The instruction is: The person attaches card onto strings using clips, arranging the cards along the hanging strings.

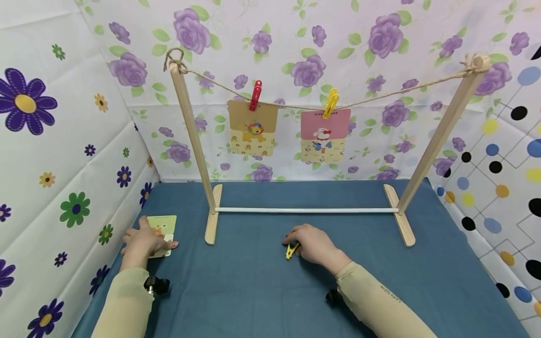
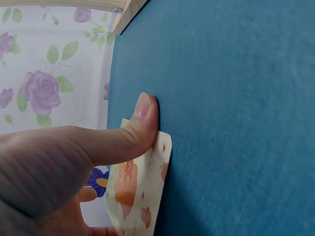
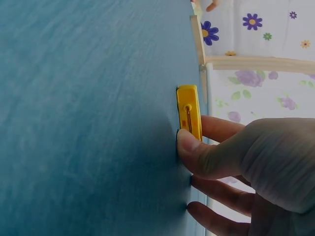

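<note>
At the left of the table, my left hand spans a green and cream card with a cartoon animal on it. In the left wrist view the thumb presses one edge of the card, the other fingers are at its opposite side, and the card bows slightly. My right hand pinches a yellow clothespin between thumb and index finger, close over the blue cloth before the rack. Its other fingertips reach down to the cloth in the right wrist view.
A wooden rack with a left post, a right post and a white crossbar stands behind. From its sagging twine hang a brown card under a red clothespin and a pink card under a yellow one.
</note>
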Motion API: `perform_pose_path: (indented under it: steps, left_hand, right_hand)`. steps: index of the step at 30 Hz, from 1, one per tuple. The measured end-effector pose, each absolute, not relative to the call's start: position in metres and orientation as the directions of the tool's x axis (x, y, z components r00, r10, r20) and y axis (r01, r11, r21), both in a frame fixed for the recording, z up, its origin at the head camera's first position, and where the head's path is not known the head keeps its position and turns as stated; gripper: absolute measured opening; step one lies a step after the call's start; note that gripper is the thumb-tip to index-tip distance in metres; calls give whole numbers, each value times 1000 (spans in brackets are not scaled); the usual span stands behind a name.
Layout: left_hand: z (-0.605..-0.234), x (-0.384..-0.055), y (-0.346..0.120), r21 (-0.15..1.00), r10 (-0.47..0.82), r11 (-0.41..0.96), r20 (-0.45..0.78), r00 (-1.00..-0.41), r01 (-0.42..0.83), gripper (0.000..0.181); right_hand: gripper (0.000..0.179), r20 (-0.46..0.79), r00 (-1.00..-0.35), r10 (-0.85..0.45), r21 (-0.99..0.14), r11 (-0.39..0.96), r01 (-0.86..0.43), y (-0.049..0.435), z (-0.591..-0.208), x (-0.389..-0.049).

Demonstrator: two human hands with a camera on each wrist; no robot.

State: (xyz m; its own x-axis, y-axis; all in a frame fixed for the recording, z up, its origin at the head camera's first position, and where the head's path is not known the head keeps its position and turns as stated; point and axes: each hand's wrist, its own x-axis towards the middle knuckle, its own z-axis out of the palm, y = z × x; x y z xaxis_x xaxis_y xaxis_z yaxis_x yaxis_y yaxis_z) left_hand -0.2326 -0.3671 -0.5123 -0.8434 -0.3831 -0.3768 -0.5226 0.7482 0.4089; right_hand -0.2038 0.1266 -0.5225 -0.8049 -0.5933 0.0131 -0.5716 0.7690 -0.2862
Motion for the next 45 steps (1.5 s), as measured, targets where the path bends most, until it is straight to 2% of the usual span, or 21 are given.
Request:
perform_pose_path:
  steps: [8, 14, 21, 28, 32, 38, 45]
  left_hand:
    - [-498, -217, -361, 432, -362, 767, -318, -876, -474, 138]
    - [-495, -212, -363, 488, -338, 756, -282, -898, -437, 115]
    - [-494, -207, -370, 489, -292, 790, -230, -928, -370, 93]
    - [-495, -200, -376, 572, -262, 748, -215, -941, -338, 90]
    - [-500, -196, -376, 637, -284, 687, -209, -936, -351, 81]
    - [-506, -194, -380, 737, -298, 544, -277, -913, -401, 82]
    - [-503, -190, -380, 778, -249, 464, -345, -905, -424, 78]
  right_hand:
    - [42, 19, -802, -597, -305, 761, -573, 128, -524, -205]
    - [40, 22, -797, -603, -327, 749, -576, 131, -523, -204]
    - [39, 6, -791, -612, -349, 740, -575, 136, -523, -205]
    - [37, 7, -781, -625, -346, 731, -588, 138, -523, -206]
    - [37, 10, -779, -627, -346, 729, -591, 139, -524, -205]
    - [35, 19, -776, -630, -338, 726, -598, 138, -523, -203]
    - [32, 36, -769, -638, -335, 717, -611, 139, -526, -202]
